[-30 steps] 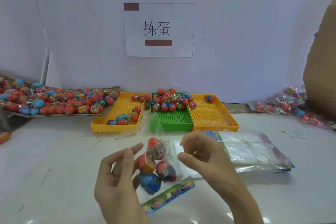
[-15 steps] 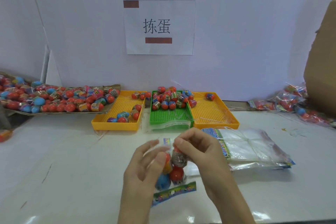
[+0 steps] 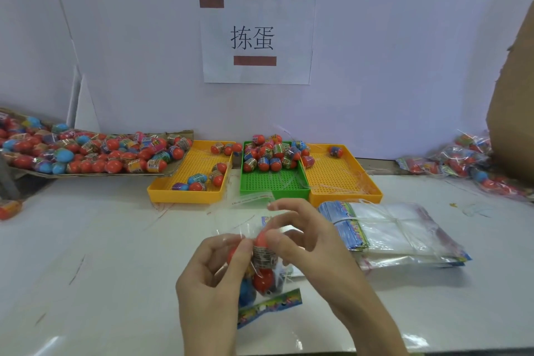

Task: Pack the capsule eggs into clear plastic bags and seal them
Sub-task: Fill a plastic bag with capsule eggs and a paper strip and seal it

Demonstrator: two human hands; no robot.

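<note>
A paper sign (image 3: 256,39) hangs on the white wall (image 3: 390,37). A cardboard box (image 3: 513,113) stands at the right edge.

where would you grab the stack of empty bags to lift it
Take the bag stack at its near-left printed edge, coming from the left. The bags lie flat and are tied with clear string, so that thick, squared edge looks firmest; the loose right ends fan out and would likely slip.

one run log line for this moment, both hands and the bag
step: sealing | left hand: pinches clear plastic bag of capsule eggs | right hand: pinches same bag | flap: up, unsealed | surface: white table
</note>
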